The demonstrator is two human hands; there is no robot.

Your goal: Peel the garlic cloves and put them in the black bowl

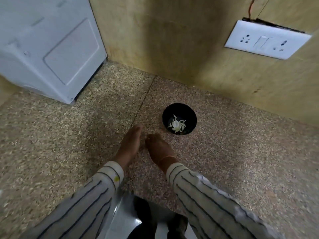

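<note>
Our hands rest close together but apart on the speckled stone desk (241,152). The left hand (130,142) has its fingers stretched forward. The right hand (158,146) is blurred, and we cannot tell its grip. The black bowl (179,110), holding white garlic pieces (177,125), stands just beyond the right hand, near the wall (172,40). A white appliance (48,49) stands well left of the hands. The desk's near edge runs under our sleeves.

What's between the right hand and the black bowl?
Nothing. In the head view only a stretch of bare speckled counter separates the right hand from the black bowl.
</note>
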